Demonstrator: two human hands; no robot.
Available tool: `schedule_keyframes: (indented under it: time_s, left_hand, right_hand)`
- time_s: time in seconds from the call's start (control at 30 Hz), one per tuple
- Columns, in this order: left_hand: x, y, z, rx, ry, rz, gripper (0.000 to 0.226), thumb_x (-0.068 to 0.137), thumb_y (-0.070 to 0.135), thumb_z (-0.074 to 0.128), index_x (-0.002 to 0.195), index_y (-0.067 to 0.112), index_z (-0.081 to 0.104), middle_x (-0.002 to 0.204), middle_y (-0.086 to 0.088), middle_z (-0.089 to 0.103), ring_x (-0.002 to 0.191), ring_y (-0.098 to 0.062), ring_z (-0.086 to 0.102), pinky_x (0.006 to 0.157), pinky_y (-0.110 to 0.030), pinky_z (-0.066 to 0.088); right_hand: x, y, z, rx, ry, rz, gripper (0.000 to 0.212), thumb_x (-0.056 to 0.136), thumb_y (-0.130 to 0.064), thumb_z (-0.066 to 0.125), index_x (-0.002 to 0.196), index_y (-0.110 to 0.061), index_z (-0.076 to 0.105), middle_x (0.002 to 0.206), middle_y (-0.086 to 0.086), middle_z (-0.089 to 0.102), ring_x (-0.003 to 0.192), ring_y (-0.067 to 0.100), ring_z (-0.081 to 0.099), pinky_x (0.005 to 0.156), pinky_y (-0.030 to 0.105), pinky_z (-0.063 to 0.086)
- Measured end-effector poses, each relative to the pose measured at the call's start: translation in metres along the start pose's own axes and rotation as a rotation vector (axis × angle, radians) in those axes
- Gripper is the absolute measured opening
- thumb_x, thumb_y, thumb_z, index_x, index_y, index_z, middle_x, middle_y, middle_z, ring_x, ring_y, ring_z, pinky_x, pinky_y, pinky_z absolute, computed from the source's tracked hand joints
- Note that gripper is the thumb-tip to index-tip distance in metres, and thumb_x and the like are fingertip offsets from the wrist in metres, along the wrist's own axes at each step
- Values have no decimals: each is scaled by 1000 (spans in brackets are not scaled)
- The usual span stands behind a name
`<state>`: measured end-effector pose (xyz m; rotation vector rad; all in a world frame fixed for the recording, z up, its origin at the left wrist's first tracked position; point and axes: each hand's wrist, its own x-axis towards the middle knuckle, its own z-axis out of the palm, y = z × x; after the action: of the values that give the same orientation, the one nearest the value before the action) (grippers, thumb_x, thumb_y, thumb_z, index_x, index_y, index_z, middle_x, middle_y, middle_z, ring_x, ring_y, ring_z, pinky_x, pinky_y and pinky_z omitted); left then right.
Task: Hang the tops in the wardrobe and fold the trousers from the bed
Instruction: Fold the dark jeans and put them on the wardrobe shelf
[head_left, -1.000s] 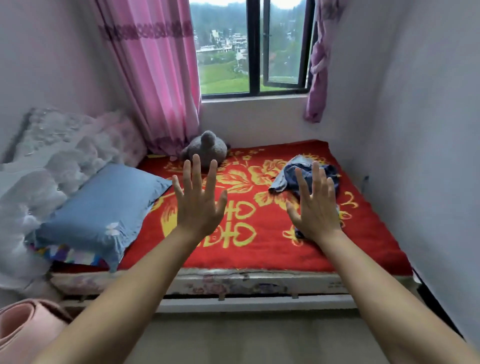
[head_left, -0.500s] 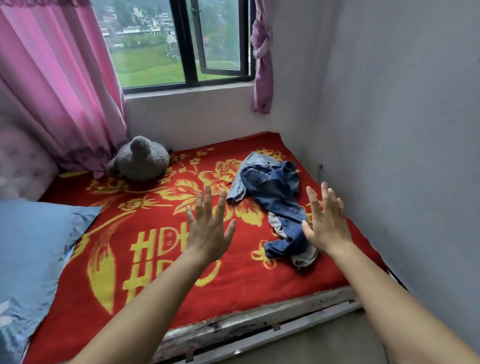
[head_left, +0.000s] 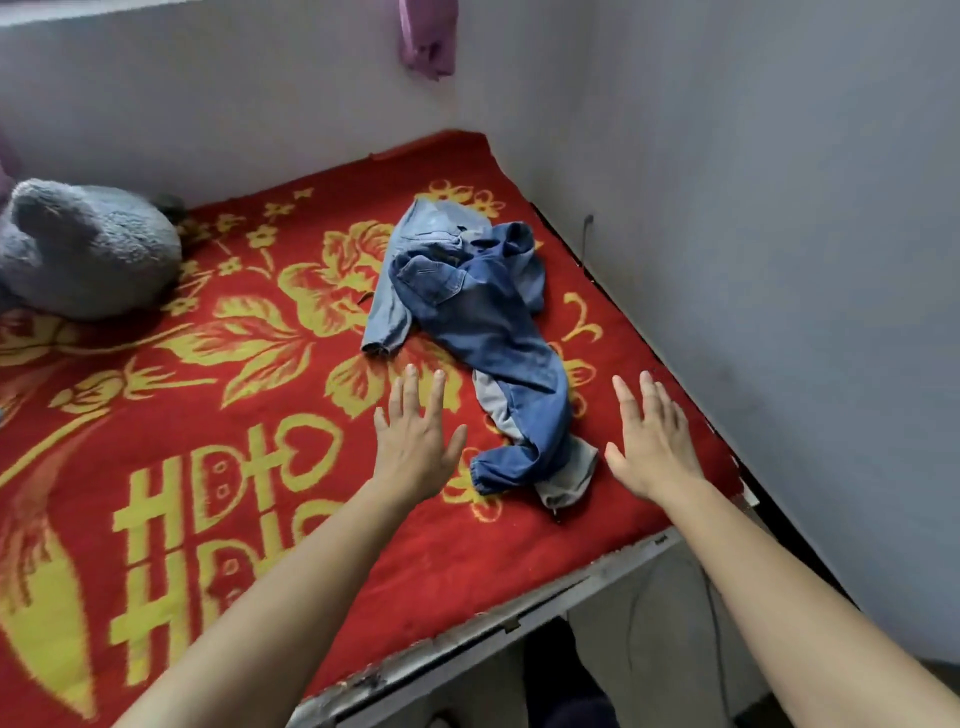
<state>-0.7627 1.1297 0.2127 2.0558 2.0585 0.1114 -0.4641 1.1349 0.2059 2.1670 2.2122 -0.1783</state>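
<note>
A crumpled heap of blue denim trousers (head_left: 483, 322) lies on the red and yellow blanket of the bed (head_left: 218, 395), near the right wall. A lighter denim piece (head_left: 410, 260) shows under the darker one. My left hand (head_left: 415, 441) hovers flat with straight fingers just left of the trouser cuffs. To the right of those cuffs, my right hand (head_left: 654, 441) is spread open above the blanket. Neither hand touches the denim. No tops and no wardrobe are in view.
A grey plush toy (head_left: 88, 249) sits at the back left of the bed. White walls close the back and right sides. The bed's worn metal edge (head_left: 519, 618) runs along the front, with floor below it. A purple curtain end (head_left: 428, 36) hangs at top.
The view has swung down and right toward the trousers; window, pillow and pink curtain left the frame. Both hands have lowered and moved in beside the trouser legs, still flat.
</note>
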Motion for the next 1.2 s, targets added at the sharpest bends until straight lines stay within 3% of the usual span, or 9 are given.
schedule_keyframes:
  time_s: [0.2, 0.43, 0.6, 0.7, 0.87, 0.93, 1.0, 1.1, 1.2]
  left_hand:
    - [84, 14, 72, 24, -186, -118, 79, 96, 58, 36, 156, 26, -4, 163, -12, -12, 150, -32, -1, 116, -55, 20]
    - [197, 5, 85, -16, -170, -216, 81, 96, 55, 41, 156, 25, -3, 163, -12, -9, 150, -31, 2, 118, -50, 20]
    - [303, -17, 113, -559, -43, -575, 85, 93, 47, 55, 156, 14, 9, 162, -11, 12, 148, -28, 15, 117, -46, 24]
    - [354, -37, 137, -850, -17, -748, 83, 94, 48, 51, 156, 17, 7, 161, -5, 19, 142, -28, 30, 95, -36, 44]
    - [395, -63, 187, -1118, -37, -876, 80, 95, 50, 47, 156, 27, 1, 161, 3, 20, 141, -30, 31, 110, -56, 33]
    - [392, -70, 206, -1113, -21, -870, 77, 97, 49, 44, 156, 27, 0, 162, 2, 17, 143, -29, 30, 112, -53, 32]
    - [381, -77, 220, -1038, -3, -852, 75, 98, 50, 41, 157, 25, 2, 162, -1, 17, 144, -29, 26, 115, -49, 28]
    - [363, -91, 227, -834, 67, -782, 74, 99, 50, 38, 157, 19, 4, 162, -8, 14, 148, -29, 17, 119, -45, 19]
    - [353, -102, 218, -643, 259, -655, 76, 100, 50, 38, 157, 15, 1, 163, -10, 2, 150, -26, 2, 120, -40, 5]
  right_hand:
    - [110, 20, 69, 38, -228, -31, 90, 93, -36, 56, 158, -17, -3, 163, 22, -4, 151, 38, 4, 122, 47, 14]
    - [256, 5, 86, 170, -277, -128, 88, 92, -30, 58, 158, -18, 1, 163, 21, -2, 150, 37, 9, 119, 47, 20]
    - [354, -27, 117, 543, -269, -48, 82, 95, -31, 58, 158, -17, 7, 163, 15, 5, 150, 31, 13, 118, 43, 21]
    - [401, -53, 143, 768, -132, 33, 77, 95, -32, 58, 157, -13, 16, 160, 13, 15, 149, 25, 17, 120, 36, 19]
    - [458, -93, 190, 777, -13, 55, 82, 97, -47, 52, 159, -15, 8, 163, 17, 10, 152, 28, 8, 121, 40, 10]
    - [471, -104, 206, 715, -79, 98, 90, 97, -54, 48, 158, -16, -5, 164, 16, 12, 151, 29, 11, 122, 45, 9]
    - [469, -110, 220, 731, -198, 102, 87, 99, -47, 48, 158, -17, -9, 160, 15, 27, 147, 32, 26, 121, 45, 15]
    - [428, -109, 244, 712, -290, -5, 65, 103, -25, 40, 159, -24, 6, 147, 22, 46, 132, 40, 45, 109, 40, 33]
    - [370, -92, 260, 519, -365, -131, 60, 103, -19, 37, 158, -25, 15, 119, 28, 63, 105, 42, 61, 86, 41, 44]
